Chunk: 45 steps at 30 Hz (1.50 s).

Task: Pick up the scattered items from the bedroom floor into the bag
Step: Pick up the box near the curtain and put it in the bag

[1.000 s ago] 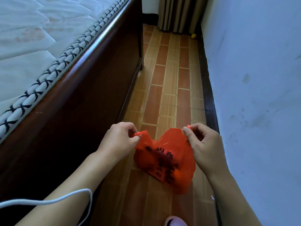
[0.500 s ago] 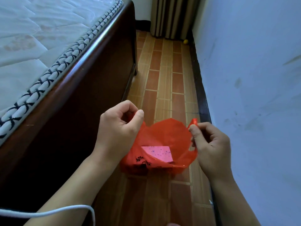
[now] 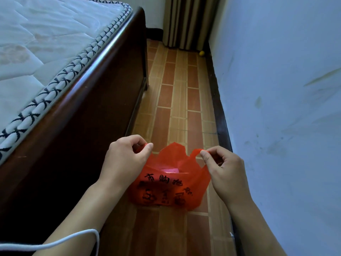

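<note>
1. Left hand (image 3: 125,159) and right hand (image 3: 224,169) each pinch a handle of the red bag (image 3: 169,185), held open above the floor (image 3: 177,100).
2. Something pink (image 3: 168,170) sits inside, possibly paper.
3. Bed frame (image 3: 88,111) left, wall (image 3: 276,89) right.
4. Small yellow object (image 3: 201,53) lies by the curtain (image 3: 188,23).

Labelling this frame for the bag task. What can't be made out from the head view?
- Pink item in the red bag: only a strip shows over the bag's front wall; what it is cannot be told.
- Yellow object by the curtain: too small to identify.
- White cord: cut off by the left edge.
- Bag handles: partly hidden inside the pinching left hand and right hand.
</note>
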Motion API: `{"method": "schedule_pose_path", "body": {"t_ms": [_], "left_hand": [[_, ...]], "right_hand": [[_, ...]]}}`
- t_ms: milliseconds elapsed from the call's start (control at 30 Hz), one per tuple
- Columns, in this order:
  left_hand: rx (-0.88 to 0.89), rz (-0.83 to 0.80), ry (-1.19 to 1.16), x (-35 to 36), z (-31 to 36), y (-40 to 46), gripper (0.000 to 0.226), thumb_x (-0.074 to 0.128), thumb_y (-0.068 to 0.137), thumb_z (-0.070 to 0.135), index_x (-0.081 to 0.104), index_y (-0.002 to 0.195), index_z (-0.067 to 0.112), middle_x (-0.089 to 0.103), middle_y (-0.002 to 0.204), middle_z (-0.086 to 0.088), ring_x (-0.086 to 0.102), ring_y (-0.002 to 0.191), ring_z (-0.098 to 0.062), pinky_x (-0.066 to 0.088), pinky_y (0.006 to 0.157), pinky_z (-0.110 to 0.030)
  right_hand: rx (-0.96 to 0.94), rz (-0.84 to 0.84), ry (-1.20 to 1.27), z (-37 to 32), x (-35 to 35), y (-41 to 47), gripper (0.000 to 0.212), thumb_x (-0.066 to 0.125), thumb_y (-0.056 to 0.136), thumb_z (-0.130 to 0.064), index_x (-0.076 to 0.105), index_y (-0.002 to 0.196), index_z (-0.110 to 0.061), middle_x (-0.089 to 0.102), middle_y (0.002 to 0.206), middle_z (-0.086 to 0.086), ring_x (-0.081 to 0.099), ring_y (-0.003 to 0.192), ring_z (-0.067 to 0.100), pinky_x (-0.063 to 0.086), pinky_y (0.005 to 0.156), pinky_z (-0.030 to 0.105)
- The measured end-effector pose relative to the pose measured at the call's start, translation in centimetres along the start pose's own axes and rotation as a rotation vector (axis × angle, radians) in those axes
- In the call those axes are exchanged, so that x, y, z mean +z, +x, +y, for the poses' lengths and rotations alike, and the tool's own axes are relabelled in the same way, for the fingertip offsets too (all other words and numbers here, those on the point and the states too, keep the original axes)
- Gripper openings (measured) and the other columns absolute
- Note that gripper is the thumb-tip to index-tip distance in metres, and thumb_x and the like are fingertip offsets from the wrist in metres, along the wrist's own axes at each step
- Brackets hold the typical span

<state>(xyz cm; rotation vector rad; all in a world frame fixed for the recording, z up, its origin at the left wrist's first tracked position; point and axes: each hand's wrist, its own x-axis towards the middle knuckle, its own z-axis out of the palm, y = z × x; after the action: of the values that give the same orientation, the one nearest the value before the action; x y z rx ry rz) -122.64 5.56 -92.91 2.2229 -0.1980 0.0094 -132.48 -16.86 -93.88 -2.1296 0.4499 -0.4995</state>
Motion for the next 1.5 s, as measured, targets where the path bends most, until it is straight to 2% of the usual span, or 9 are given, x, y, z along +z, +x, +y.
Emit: {"method": "schedule_pose_path", "body": {"t_ms": [133,267,500,633,767,1033,1167,1367,1500], "left_hand": [[-0.033,0.016,-0.058,-0.5,0.8,0.6,0.028,0.077,0.092,0.035,0.071,0.066,0.024,0.066,0.059,0.006,0.064,0.057,-0.009,0.045,0.054,-0.024],[-0.054,-0.024,-0.112,-2.5,4.0,0.3,0.028,0.078,0.092,0.033,0.072,0.066,0.025,0.068,0.060,0.009,0.065,0.059,-0.007,0.045,0.054,-0.017],[-0.058,-0.066,-0.127,-10.9,15.5,0.1,0.024,0.077,0.093,0.031,0.074,0.070,0.024,0.071,0.064,0.008,0.068,0.063,-0.008,0.055,0.061,-0.033],[-0.036,-0.090,-0.143,-17.7,23.7,-0.4,0.021,0.075,0.094,0.032,0.075,0.074,0.023,0.072,0.066,0.007,0.070,0.066,-0.011,0.058,0.064,-0.045],[-0.022,-0.102,-0.161,-25.3,32.7,-1.6,0.021,0.074,0.095,0.031,0.073,0.075,0.025,0.072,0.067,0.008,0.070,0.067,-0.014,0.058,0.064,-0.047],[0.044,0.046,-0.139,-41.5,48.9,-4.5,0.019,0.078,0.092,0.023,0.072,0.074,0.029,0.071,0.066,0.014,0.071,0.065,-0.011,0.059,0.066,-0.046],[0.134,0.157,-0.076,-48.4,54.7,-6.6,0.019,0.079,0.090,0.020,0.072,0.074,0.028,0.070,0.065,0.015,0.068,0.063,-0.007,0.058,0.067,-0.040],[0.188,0.271,-0.024,-55.9,59.2,-11.1,0.013,0.078,0.091,0.021,0.075,0.078,0.023,0.071,0.068,0.012,0.070,0.067,-0.006,0.060,0.070,-0.038],[0.190,0.310,-0.024,-58.4,60.2,-13.6,0.013,0.079,0.091,0.023,0.076,0.078,0.020,0.072,0.068,0.011,0.070,0.069,-0.004,0.059,0.071,-0.035]], "right_hand": [[0.013,-0.023,0.006,-1.6,-0.7,1.3,0.019,0.068,0.100,-0.028,0.076,0.082,-0.026,0.072,0.072,-0.010,0.070,0.073,0.009,0.052,0.063,0.015],[0.056,-0.053,0.052,-5.3,-2.5,1.9,0.020,0.066,0.101,-0.025,0.075,0.084,-0.023,0.073,0.075,-0.006,0.070,0.076,0.011,0.053,0.064,0.015],[0.115,-0.035,0.124,-16.8,-11.1,3.6,0.021,0.064,0.103,-0.022,0.069,0.084,-0.026,0.070,0.077,-0.010,0.065,0.072,0.010,0.050,0.066,0.018],[0.146,-0.032,0.140,-25.8,-17.7,4.4,0.020,0.062,0.104,-0.023,0.068,0.084,-0.025,0.068,0.075,-0.015,0.062,0.070,0.004,0.046,0.065,0.011],[0.165,-0.022,0.149,-35.4,-24.4,4.9,0.021,0.059,0.105,-0.025,0.066,0.086,-0.022,0.067,0.076,-0.015,0.061,0.071,0.004,0.048,0.065,0.014],[0.165,0.011,0.206,-54.5,-36.6,4.2,0.025,0.053,0.099,-0.042,0.066,0.092,-0.022,0.069,0.080,-0.014,0.067,0.079,0.007,0.055,0.067,0.017],[0.136,0.024,0.207,-61.7,-41.0,2.9,0.019,0.058,0.104,-0.033,0.068,0.091,-0.023,0.069,0.079,-0.009,0.066,0.078,0.009,0.055,0.068,0.018],[0.038,0.035,0.198,-69.4,-45.6,-0.5,0.018,0.063,0.104,-0.023,0.068,0.088,-0.016,0.067,0.075,-0.004,0.062,0.070,0.004,0.050,0.064,0.013],[-0.016,0.079,0.144,-71.6,-47.5,-2.7,0.016,0.065,0.102,-0.025,0.069,0.088,-0.019,0.069,0.075,-0.008,0.066,0.073,0.006,0.053,0.065,0.013]]}}
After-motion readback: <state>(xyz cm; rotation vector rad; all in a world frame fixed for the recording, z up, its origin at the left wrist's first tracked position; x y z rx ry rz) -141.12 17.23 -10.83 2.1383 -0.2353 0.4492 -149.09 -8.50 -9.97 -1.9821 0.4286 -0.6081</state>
